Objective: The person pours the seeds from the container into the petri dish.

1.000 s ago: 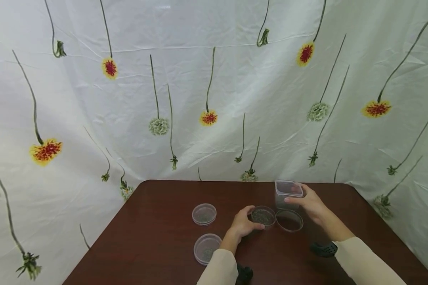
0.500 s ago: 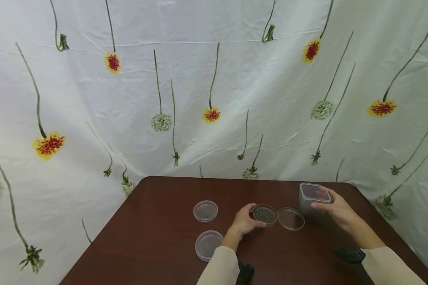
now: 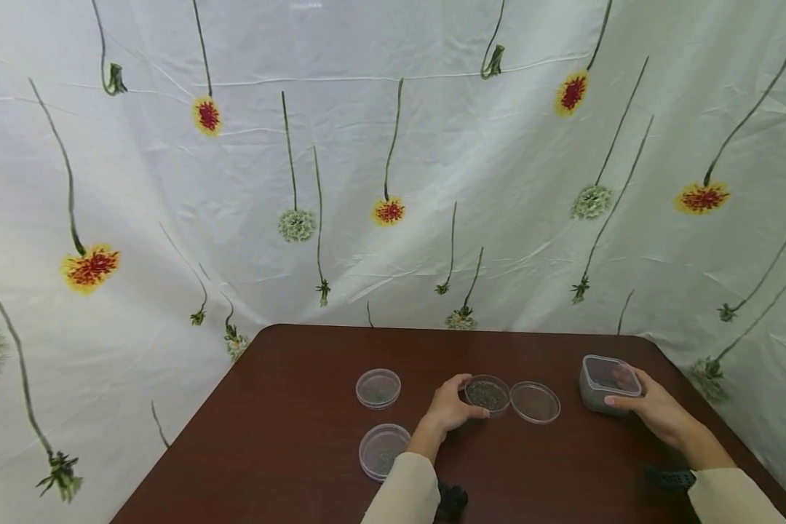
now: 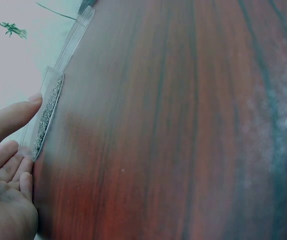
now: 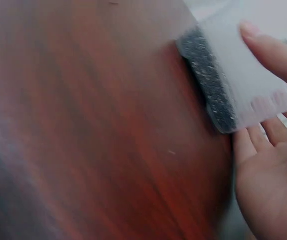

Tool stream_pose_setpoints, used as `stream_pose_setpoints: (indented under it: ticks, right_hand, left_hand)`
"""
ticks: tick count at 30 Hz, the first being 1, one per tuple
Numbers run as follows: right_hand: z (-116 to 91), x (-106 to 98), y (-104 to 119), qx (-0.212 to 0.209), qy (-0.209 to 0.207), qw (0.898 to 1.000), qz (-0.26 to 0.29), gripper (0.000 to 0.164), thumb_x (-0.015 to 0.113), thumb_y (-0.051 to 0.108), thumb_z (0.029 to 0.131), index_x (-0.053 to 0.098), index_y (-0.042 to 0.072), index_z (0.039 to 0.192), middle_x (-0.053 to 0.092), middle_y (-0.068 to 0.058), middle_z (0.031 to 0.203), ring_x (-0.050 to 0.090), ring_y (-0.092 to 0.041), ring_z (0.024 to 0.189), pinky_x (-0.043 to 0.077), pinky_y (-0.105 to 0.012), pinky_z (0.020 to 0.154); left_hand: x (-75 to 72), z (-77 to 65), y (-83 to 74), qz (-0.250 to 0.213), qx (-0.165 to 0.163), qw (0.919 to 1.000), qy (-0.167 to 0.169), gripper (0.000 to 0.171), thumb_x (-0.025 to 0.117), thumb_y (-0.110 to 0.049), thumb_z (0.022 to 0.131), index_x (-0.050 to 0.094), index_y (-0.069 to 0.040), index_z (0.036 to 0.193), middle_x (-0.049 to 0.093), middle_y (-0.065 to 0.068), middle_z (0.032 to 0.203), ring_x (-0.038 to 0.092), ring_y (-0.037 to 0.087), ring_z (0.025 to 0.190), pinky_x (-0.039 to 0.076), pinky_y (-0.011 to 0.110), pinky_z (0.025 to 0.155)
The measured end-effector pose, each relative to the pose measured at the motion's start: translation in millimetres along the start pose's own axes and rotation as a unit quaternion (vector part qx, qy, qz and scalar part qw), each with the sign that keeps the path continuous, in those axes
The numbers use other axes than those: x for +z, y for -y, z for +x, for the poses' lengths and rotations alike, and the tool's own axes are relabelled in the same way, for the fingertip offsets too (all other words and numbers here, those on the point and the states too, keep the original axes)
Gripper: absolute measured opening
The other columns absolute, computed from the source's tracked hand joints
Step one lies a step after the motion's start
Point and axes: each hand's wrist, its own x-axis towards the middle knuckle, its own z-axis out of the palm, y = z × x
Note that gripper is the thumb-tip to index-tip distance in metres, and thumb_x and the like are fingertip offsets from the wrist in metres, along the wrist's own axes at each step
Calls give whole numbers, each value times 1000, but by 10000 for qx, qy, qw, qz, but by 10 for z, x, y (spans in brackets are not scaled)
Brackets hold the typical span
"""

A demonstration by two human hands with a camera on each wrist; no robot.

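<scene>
My left hand (image 3: 447,407) holds a round clear petri dish (image 3: 487,394) by its sides, thumb on the near side. A layer of dark grey granules covers the dish's bottom, also visible edge-on in the left wrist view. Just right of this dish lies a round clear lid or shallow dish (image 3: 535,402). At the table's right, my right hand (image 3: 658,409) grips a squarish clear plastic tub (image 3: 604,378) between thumb and fingers. Dark granules (image 5: 206,75) fill the tub's bottom part in the right wrist view. Whether the tub touches the table I cannot tell.
Two further round clear dishes stand on the left: a far one (image 3: 378,388) and a near one (image 3: 383,451), both with some granules showing. The dark brown table (image 3: 288,422) ends at the back against a white flower-print cloth (image 3: 340,175).
My right hand has carried the tub from behind the lid toward the right and lowered it. The left hand keeps its hold on the petri dish. The head view shifted slightly.
</scene>
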Motion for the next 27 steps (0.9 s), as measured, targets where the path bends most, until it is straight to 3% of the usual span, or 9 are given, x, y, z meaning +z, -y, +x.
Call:
stream_pose_setpoints:
  ticks: [3, 5, 7, 12, 20, 23, 25, 27]
  right_hand:
    - [11, -31, -22, -6, 170, 9998, 33, 99, 71, 8, 99, -6, -12, 159, 9, -41, 160, 45, -11, 134, 42, -9, 85]
    - [19, -45, -22, 41, 263, 9996, 35, 98, 70, 8, 99, -5, -12, 159, 7, -40, 161, 29, -36, 147, 41, -9, 84]
    - [16, -67, -29, 81, 385, 9992, 84, 96, 68, 8, 100, -5, -12, 159, 4, -40, 162, 5, -56, 147, 41, -9, 83]
    - [9, -124, -47, 180, 603, 9976, 301, 95, 65, 6, 102, -9, -10, 159, -3, -39, 163, -2, -57, 147, 42, -10, 83]
    - [23, -140, 40, 101, 563, 9981, -244, 97, 68, 8, 100, -7, -16, 156, 8, -44, 159, 14, -57, 145, 44, -15, 87]
    - [15, -145, 114, 207, 454, 9981, -366, 102, 70, 9, 99, -11, -12, 157, 3, -44, 160, 10, -58, 146, 42, -38, 108]
    - [10, -155, 176, 264, 354, 9983, -379, 107, 71, 11, 98, -16, -8, 158, -7, -42, 161, -1, -59, 148, 27, -61, 116]
    - [5, -157, 246, 295, 246, 9984, -408, 110, 72, 14, 98, -18, -5, 158, -15, -40, 160, -12, -59, 147, 10, -76, 112]
  left_hand:
    - [-15, 8, 8, 4, -15, 10000, -25, 74, 91, -10, 80, 56, -5, 145, 58, 17, 141, 49, 41, 135, 43, 56, 107]
    - [-9, 24, 41, 13, -47, 10000, -19, 74, 91, -12, 81, 56, -6, 146, 57, 17, 143, 48, 41, 135, 43, 57, 107]
    - [9, 48, 87, -3, -95, 10000, 3, 75, 91, -14, 81, 55, -7, 147, 56, 16, 145, 47, 40, 137, 43, 56, 108]
    - [15, 58, 98, 9, 1, 10000, 50, 76, 92, -13, 81, 55, -6, 147, 56, 15, 145, 48, 39, 136, 43, 56, 108]
    - [-8, 15, 54, -4, 7, 10000, 46, 76, 91, -11, 81, 54, -4, 148, 55, 16, 145, 48, 39, 137, 43, 55, 108]
    - [-7, 5, 46, 13, -6, 10000, 60, 76, 91, -11, 82, 54, -4, 147, 56, 16, 145, 48, 39, 136, 43, 55, 108]
    - [-6, 0, 33, 12, 5, 10000, 54, 75, 91, -11, 82, 54, -4, 147, 56, 16, 145, 48, 40, 136, 43, 56, 108]
    - [-4, -6, 24, -8, 1, 10000, 43, 75, 91, -11, 82, 54, -4, 147, 56, 16, 145, 48, 40, 136, 43, 57, 108]
